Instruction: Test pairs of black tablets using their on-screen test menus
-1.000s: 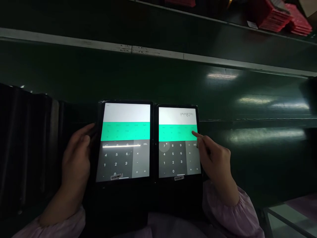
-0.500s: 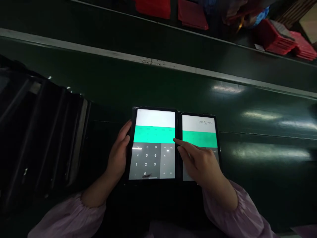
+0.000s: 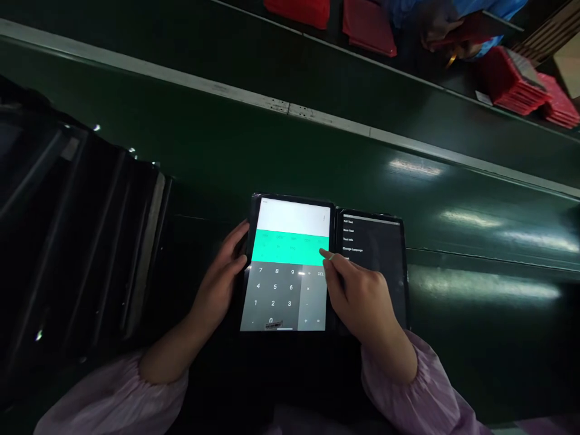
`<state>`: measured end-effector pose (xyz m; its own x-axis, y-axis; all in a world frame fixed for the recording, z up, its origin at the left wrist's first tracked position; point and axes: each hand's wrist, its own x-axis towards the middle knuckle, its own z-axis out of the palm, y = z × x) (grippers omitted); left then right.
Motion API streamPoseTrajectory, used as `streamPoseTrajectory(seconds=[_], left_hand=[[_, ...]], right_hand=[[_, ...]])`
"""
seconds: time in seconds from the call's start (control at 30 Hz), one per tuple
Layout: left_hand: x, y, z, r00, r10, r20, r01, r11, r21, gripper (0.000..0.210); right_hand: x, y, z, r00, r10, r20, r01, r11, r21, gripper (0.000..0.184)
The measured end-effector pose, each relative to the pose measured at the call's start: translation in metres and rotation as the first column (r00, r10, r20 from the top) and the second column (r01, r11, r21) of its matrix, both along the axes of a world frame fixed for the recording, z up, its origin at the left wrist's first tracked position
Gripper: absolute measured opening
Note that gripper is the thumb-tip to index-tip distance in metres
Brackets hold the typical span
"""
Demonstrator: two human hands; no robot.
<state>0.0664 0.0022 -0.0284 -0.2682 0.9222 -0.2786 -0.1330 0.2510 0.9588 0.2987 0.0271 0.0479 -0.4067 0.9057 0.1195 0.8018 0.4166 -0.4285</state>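
Observation:
Two tablets lie side by side in front of me. The left tablet shows a calculator with a green band and one "!" in its white field. On the right tablet a black screen lists lines such as "Full Test" and "Item Test"; its lower part is hidden behind my hand. My left hand grips the left tablet by its left edge, thumb near the frame. My right hand holds nothing; its index finger is stretched out at the green band, and the other fingers are curled.
Black upright slabs stand in a row at the left. A pale rail crosses the dark green bench. Beyond it are red packets, a stack of red packages and a co-worker's blue sleeve.
The right tablet has switched from calculator to black menu. A "!" has appeared on the left one. My right index finger has moved onto the green band. The view has shifted slightly.

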Motion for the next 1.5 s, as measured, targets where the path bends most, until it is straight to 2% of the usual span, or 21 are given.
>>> streamPoseTrajectory(seconds=[0.13, 0.33, 0.5, 0.57, 0.67, 0.73, 0.8, 0.87, 1.07, 1.27, 1.43, 1.5], left_hand=[[0.000, 0.001, 0.003, 1.000, 0.003, 0.017, -0.003, 1.000, 0.019, 0.064], [-0.001, 0.000, 0.004, 1.000, -0.021, 0.014, 0.021, 1.000, -0.001, 0.065], [0.001, -0.001, 0.001, 0.999, -0.041, -0.031, 0.042, 0.999, 0.031, 0.070], [0.001, -0.001, -0.001, 0.996, -0.066, -0.053, 0.069, 0.996, 0.060, 0.072], [0.000, -0.002, -0.004, 0.989, -0.091, -0.113, 0.099, 0.993, 0.067, 0.076], [0.000, -0.003, -0.006, 0.984, -0.099, -0.147, 0.109, 0.992, 0.059, 0.078], [-0.001, -0.003, -0.006, 0.983, -0.106, -0.147, 0.115, 0.992, 0.054, 0.076], [-0.001, -0.003, -0.005, 0.988, -0.104, -0.117, 0.111, 0.993, 0.049, 0.073], [0.000, -0.002, 0.006, 0.992, -0.092, -0.083, 0.091, 0.996, -0.022, 0.072], [0.000, 0.000, 0.013, 0.993, -0.088, -0.081, 0.082, 0.994, -0.069, 0.073], [0.001, 0.000, 0.018, 0.992, -0.087, -0.092, 0.080, 0.994, -0.081, 0.069], [0.002, 0.000, 0.018, 0.992, -0.064, -0.107, 0.056, 0.995, -0.078, 0.065]], right_hand=[[-0.006, -0.001, -0.005, 0.996, 0.094, 0.008, -0.094, 0.995, 0.031, 0.038], [-0.006, -0.003, 0.000, 1.000, 0.005, -0.029, -0.004, 0.999, 0.044, 0.036], [-0.029, -0.014, -0.003, 0.956, 0.247, -0.160, -0.255, 0.967, -0.030, 0.038], [-0.034, -0.017, -0.004, 0.951, 0.273, -0.144, -0.281, 0.959, -0.041, 0.039], [-0.028, -0.015, 0.001, 0.967, 0.202, -0.156, -0.211, 0.976, -0.043, 0.039], [-0.018, -0.011, 0.005, 0.986, 0.093, -0.141, -0.099, 0.994, -0.038, 0.039], [-0.009, -0.006, 0.006, 0.996, -0.016, -0.087, 0.013, 0.999, -0.031, 0.038], [-0.005, -0.003, 0.003, 0.997, -0.062, -0.037, 0.061, 0.998, -0.031, 0.039], [-0.013, -0.003, -0.008, 0.998, 0.068, 0.015, -0.068, 0.998, -0.013, 0.040], [-0.006, -0.002, -0.005, 0.998, -0.061, -0.013, 0.061, 0.998, -0.006, 0.039], [-0.007, -0.003, -0.007, 0.998, 0.052, 0.025, -0.051, 0.998, -0.047, 0.039], [-0.001, -0.001, -0.002, 0.999, 0.051, -0.005, -0.052, 0.997, -0.059, 0.038]])
